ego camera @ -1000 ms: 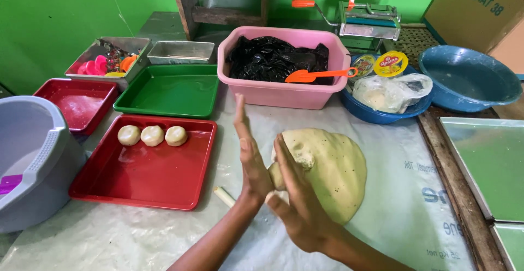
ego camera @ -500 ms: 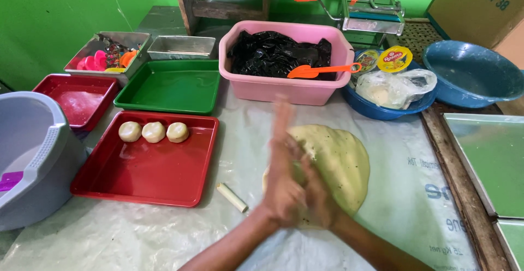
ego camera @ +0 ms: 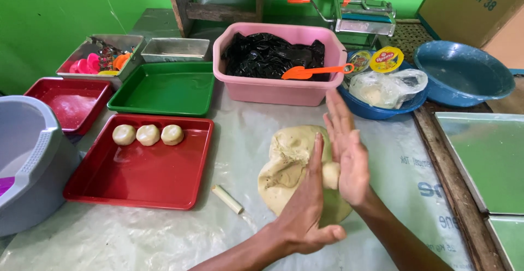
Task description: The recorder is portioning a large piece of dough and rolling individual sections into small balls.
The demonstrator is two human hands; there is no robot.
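Dough ball [ego camera: 330, 175] sits pressed between your flat left hand [ego camera: 305, 211] and right hand [ego camera: 349, 156], above the dough mass [ego camera: 289, 164]: roll with even, light pressure.

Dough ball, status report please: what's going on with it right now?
Left hand and right hand pressed flat around small dough ball. Big dough lump beneath. Nothing in the way.

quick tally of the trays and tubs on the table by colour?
Red trays: 2 – one with dough balls, one behind it
Green tray: 1
Metal trays: 2
Pink tub: 1
Blue bowls: 2
Grey tub: 1
Total: 9
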